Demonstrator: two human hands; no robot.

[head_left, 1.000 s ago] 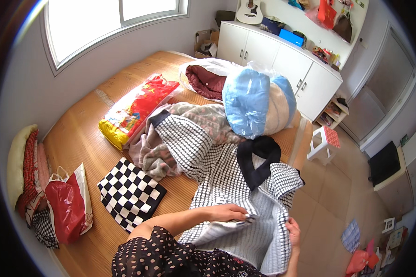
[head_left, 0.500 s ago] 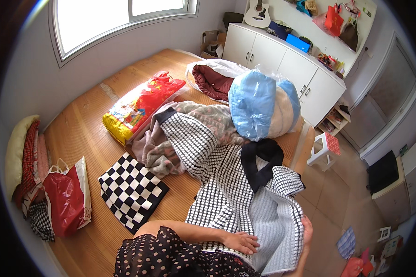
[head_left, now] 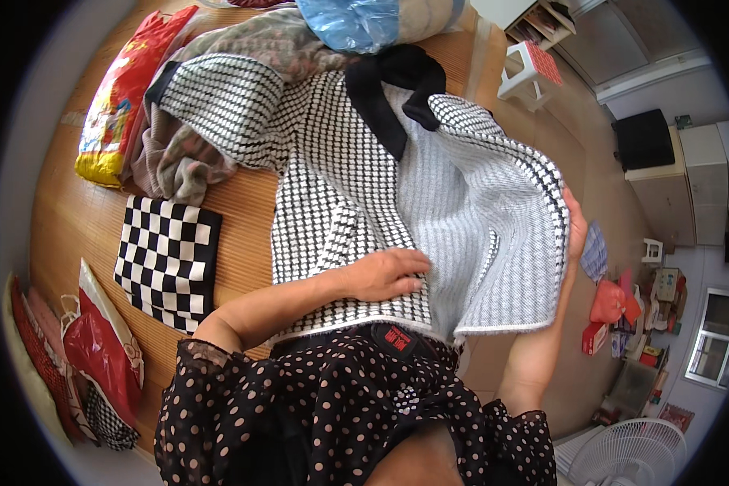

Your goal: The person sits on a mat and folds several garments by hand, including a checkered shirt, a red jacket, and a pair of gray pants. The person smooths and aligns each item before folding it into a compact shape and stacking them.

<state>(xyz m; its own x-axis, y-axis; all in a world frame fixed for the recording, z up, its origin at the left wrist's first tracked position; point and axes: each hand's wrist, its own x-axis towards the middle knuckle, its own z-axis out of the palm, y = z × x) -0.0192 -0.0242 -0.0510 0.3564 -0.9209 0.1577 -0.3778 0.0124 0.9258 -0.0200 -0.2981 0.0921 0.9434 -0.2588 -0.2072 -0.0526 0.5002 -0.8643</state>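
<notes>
A black-and-white houndstooth-style knit cardigan (head_left: 324, 154) with a black collar lies front up in front of me. Its right-hand front panel is folded back, showing the pale grey inside (head_left: 462, 211). My left hand (head_left: 387, 274) rests on the left-hand panel near the hem, fingers stretched out along the front edge. At the right, my right hand (head_left: 576, 225) holds the raised edge of the opened panel from outside; the cloth hides part of its fingers. A folded black-and-white checkered cloth (head_left: 168, 261) lies left of the cardigan.
The cardigan lies on a bed with a brown slatted mat (head_left: 243, 219). Beyond it are a crumpled greyish-pink cloth (head_left: 178, 154), a red-and-yellow package (head_left: 125, 105) and a blue plastic-wrapped bundle (head_left: 352, 20). A red bag (head_left: 101, 344) stands at left; a stool (head_left: 530, 74) and fan (head_left: 628, 454) at right.
The view has tilted down toward my body. My right hand has spread the right-hand panel wider and higher outward. My left hand still lies on the cardigan near the opening.
</notes>
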